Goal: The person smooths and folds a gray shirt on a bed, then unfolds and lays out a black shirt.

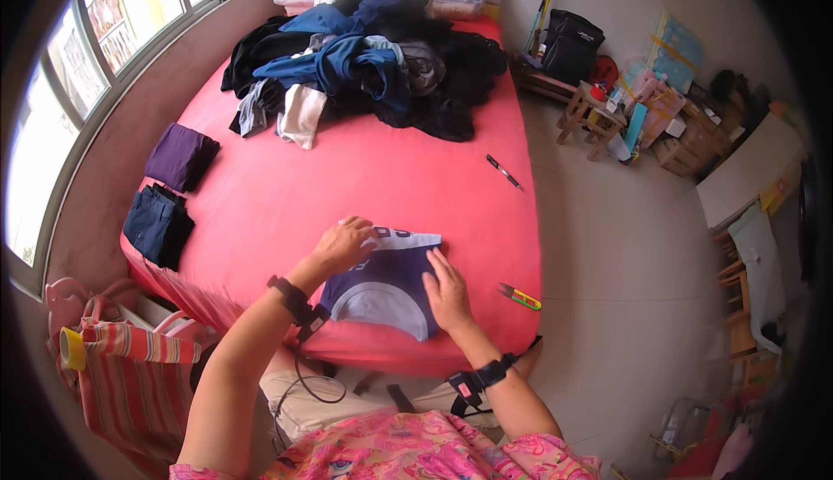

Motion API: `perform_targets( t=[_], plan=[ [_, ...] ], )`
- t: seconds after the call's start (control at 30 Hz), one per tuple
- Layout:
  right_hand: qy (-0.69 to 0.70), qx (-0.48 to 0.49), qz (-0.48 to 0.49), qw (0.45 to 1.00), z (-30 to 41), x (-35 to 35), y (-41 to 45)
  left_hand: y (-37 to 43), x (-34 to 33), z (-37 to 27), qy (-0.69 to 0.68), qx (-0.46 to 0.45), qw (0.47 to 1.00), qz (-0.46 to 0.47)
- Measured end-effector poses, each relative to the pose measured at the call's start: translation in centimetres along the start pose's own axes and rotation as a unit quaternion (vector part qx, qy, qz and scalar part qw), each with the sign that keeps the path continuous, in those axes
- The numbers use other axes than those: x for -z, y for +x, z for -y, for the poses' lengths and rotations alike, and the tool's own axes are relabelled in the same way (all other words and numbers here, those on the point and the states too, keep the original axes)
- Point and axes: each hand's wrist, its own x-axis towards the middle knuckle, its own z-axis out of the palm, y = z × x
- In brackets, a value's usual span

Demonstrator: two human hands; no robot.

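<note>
A folded navy and light grey shirt (390, 278) lies at the near edge of a bed with a pink-red sheet (364, 181). Its rounded grey neckline faces me, and printed letters cross the far part. My left hand (345, 244) is over the shirt's far left corner with bent fingers; whether it pinches the cloth is hidden. Along the right side, my right hand (449, 290) rests with its fingers stretched out against the fabric edge, gripping nothing. Both wrists wear black straps with small devices.
A heap of dark clothes (364, 57) covers the far bed. Folded purple cloth (181, 157) and folded dark blue trousers (158, 225) lie at the left. Toward the right edge are a pen (504, 172) and yellow-green thread snips (520, 296). A wooden stool (589, 116) stands beyond.
</note>
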Motion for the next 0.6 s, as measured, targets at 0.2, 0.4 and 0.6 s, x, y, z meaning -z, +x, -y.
perform_targets(
  t=[0.2, 0.4, 0.6],
  plan=[
    [0.151, -0.128, -0.125, 0.972, -4.0, 4.6, -7.8, 4.3, -0.6, 2.3, 0.052, -0.025, 0.997, 0.051],
    [0.144, -0.217, -0.147, 0.954, -5.0, 6.7, -11.2, 5.7, 0.8, 2.0, 0.018, 0.099, 0.963, 0.249],
    [0.167, -0.179, -0.119, 0.962, -5.1, 5.5, -9.6, -2.2, 3.6, 8.0, -0.215, 0.238, 0.944, 0.072]
  ],
)
